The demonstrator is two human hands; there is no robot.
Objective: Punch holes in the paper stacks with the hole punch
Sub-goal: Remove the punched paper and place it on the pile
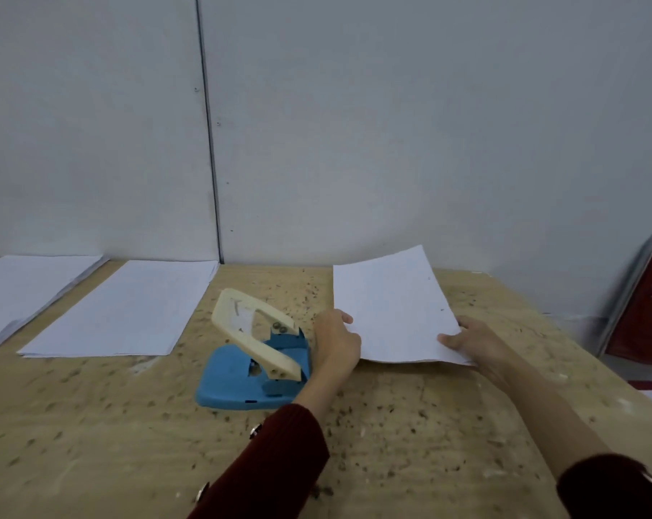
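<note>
Head view: both hands grasp one paper stack (391, 312) at centre right, the left hand (335, 340) on its left edge, the right hand (470, 340) on its lower right corner. Its far end is lifted off the table (92, 425). The punch (255, 363), lever raised, sits just left of the left hand. Two more stacks (122, 312) lie at left. Likely risk: sheets fan out under the loose two-point grip, so holes would land misaligned unless the edges are squared first.
</note>
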